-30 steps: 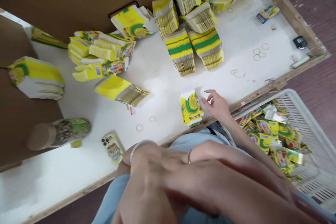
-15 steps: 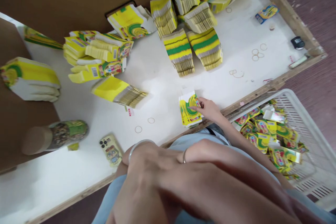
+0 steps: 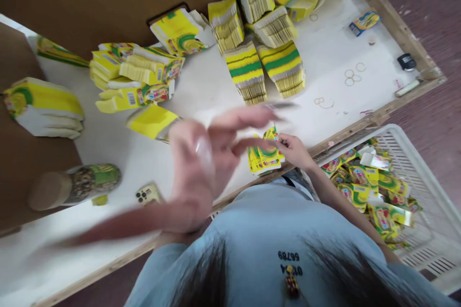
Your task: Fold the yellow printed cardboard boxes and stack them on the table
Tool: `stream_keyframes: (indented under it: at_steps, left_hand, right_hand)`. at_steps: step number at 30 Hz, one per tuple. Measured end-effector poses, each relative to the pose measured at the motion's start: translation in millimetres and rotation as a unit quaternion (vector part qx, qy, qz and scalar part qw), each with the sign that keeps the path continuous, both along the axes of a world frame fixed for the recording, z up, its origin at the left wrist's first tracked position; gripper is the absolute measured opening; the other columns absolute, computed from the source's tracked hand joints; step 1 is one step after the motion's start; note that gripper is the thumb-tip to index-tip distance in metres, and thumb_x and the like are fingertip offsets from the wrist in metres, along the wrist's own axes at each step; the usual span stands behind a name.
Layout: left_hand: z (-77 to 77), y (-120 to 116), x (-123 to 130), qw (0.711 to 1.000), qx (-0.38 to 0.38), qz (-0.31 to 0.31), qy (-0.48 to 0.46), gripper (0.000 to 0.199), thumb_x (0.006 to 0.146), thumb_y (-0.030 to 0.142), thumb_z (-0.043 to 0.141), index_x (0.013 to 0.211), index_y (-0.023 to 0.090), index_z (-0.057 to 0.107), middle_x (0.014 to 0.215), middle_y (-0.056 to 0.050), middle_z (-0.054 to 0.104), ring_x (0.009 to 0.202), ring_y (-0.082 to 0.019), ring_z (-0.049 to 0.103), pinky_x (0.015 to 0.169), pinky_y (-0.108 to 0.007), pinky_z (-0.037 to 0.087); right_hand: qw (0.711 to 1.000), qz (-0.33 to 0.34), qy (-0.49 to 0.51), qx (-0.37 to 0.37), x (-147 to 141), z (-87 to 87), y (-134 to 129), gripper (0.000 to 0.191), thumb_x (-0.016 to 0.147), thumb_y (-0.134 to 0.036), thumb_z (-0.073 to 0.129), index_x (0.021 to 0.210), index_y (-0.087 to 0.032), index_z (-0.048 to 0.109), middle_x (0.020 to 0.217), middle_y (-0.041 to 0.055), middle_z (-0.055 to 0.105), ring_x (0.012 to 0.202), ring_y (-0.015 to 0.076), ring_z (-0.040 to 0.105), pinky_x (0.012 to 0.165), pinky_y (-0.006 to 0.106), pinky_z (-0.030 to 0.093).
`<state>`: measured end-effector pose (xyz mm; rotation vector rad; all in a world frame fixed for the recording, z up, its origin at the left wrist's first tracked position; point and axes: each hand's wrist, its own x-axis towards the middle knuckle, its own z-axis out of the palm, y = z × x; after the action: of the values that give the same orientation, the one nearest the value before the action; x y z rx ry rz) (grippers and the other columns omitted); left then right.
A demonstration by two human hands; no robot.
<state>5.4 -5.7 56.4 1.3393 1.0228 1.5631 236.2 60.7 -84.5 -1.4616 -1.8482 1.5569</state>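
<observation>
My left hand (image 3: 205, 168), blurred by motion, hangs large and close to the camera over the table with its fingers spread and nothing in it. At the table's front edge, my right hand (image 3: 293, 150) pinches the right side of a flattened yellow and green carton (image 3: 269, 146). That carton lies on a small stack of like cartons (image 3: 257, 163). Beyond them stand two bundles of folded cartons (image 3: 245, 72). Part of another carton bundle (image 3: 153, 122) is hidden behind my left hand.
A white basket (image 3: 428, 187) of yellow boxes stands beyond the front edge at right. A jar (image 3: 93, 182) and a phone (image 3: 147, 194) lie at left. Carton piles (image 3: 137, 72) line the back. A wooden rim (image 3: 399, 24) borders the table.
My left hand has risen from low in front of my body to above the table, its fingers now spread. My right hand has shifted slightly right, still at the carton.
</observation>
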Motion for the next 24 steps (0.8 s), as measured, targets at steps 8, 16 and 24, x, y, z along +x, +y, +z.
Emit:
stream_keyframes:
  at_steps: [8, 16, 24]
  left_hand:
    - [-93.6, 5, 45, 0.959, -0.162, -0.05, 0.229, 0.027, 0.102, 0.046, 0.059, 0.107, 0.019, 0.061, 0.098, -0.007, 0.067, 0.087, -0.018, 0.065, 0.071, -0.029, 0.054]
    - [-105.6, -3, 54, 0.91, -0.04, -0.053, 0.41, 0.02, 0.108, 0.031, 0.044, 0.096, 0.021, 0.057, 0.1, -0.007, 0.067, 0.091, -0.019, 0.068, 0.077, -0.03, 0.056]
    - [-128.2, 5, 59, 0.978, -0.023, -0.143, 0.152, 0.074, 0.102, 0.05, 0.056, 0.161, 0.027, 0.017, 0.159, -0.021, 0.041, 0.152, -0.034, 0.042, 0.126, -0.06, 0.034]
  right_hand:
    - [0.972, -0.136, 0.187, 0.045, -3, 22.1, -18, 0.052, 0.091, -0.07, 0.065, 0.074, -0.024, 0.049, 0.064, -0.0054, 0.046, 0.055, 0.0109, 0.041, 0.052, 0.025, 0.037]
    - [0.95, -0.217, 0.131, 0.185, -27, 24.8, -28, 0.033, 0.104, -0.058, 0.051, 0.114, -0.026, 0.049, 0.079, -0.0025, 0.06, 0.065, 0.0157, 0.06, 0.062, 0.029, 0.051]
    - [0.941, -0.218, 0.162, 0.202, -25, 25.9, -39, 0.045, 0.108, -0.059, 0.036, 0.126, -0.025, 0.06, 0.129, 0.0109, 0.066, 0.129, 0.0238, 0.064, 0.12, 0.048, 0.046]
